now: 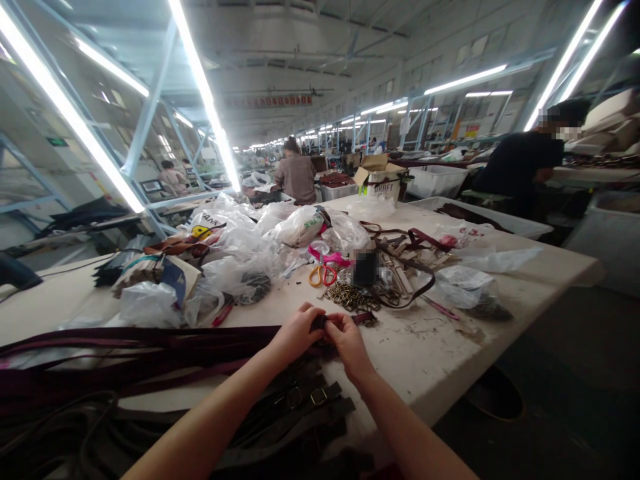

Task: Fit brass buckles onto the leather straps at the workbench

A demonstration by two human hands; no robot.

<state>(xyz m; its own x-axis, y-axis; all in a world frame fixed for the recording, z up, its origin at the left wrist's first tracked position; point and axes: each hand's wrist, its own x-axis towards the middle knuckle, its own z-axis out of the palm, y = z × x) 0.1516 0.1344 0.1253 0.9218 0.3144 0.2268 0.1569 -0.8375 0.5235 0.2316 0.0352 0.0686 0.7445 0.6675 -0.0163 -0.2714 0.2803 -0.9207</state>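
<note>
My left hand point(299, 331) and my right hand point(346, 339) meet above the near part of the table, fingertips pinched together. Between them is the end of a dark strap point(319, 323), mostly covered by the fingers. Long maroon straps point(150, 353) run in from the left beside my left hand. Under my forearms lie dark straps with metal buckles point(319, 397). Just beyond my hands sits a pile of brass-coloured metal rings point(347, 297). Scissors with orange and red handles point(323, 275) rest behind that pile.
Clear plastic bags point(235, 247) cover much of the table's far side. A cutter with a pink handle point(441, 308) and a bag of dark parts point(473, 293) lie to the right. The table edge point(505, 347) slants along the right. Beyond it, a person point(520, 160) sits near white bins point(437, 181).
</note>
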